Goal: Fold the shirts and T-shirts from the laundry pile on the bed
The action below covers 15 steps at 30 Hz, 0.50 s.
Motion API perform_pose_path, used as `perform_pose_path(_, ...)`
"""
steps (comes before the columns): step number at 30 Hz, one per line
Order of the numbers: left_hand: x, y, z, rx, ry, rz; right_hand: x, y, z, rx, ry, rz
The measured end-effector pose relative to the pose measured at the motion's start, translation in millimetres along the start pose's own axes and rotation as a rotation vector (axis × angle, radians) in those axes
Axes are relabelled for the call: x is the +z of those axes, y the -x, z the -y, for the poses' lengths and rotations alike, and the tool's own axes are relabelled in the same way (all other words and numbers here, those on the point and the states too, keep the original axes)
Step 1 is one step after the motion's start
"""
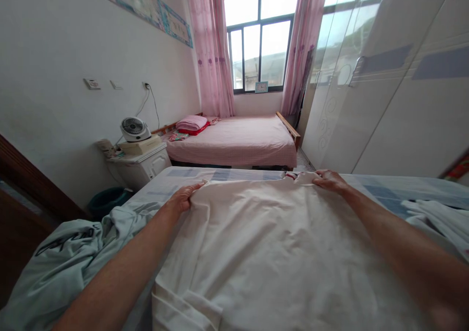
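Observation:
A white shirt (271,243) lies spread over the near bed, its collar at the far edge and a folded part at its lower left. My left hand (185,196) pinches the shirt's far left corner between thumb and fingers. At the far right, beside the collar, my right hand (329,180) is closed on the cloth. Both arms reach forward along the shirt's sides. To the left sits a crumpled pale green garment (73,253) with dark lettering. Another white garment (439,223) rests at the right.
The near bed has a blue-and-white checked sheet (388,190). Beyond stands a second bed with a pink cover (242,138). A fan (135,127) tops the nightstand (141,167) at left, near a dark bin (109,200). A glossy white wardrobe (381,101) lines the right.

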State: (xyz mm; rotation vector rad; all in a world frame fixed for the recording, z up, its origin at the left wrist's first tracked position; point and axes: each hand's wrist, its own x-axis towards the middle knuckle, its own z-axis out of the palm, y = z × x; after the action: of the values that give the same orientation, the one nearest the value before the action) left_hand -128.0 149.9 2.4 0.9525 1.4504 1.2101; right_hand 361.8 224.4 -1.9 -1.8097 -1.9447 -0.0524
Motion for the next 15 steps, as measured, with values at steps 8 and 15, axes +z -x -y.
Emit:
perform_pose_path(8,-13.0,-13,-29,0.383,-0.257,-0.329,-73,-11,9,0.253,0.034,-0.072)
perform_pose_path(15,12.9,-44,-27,0.398,-0.636,-0.442,-47,-25,17,0.255,0.092,-0.118)
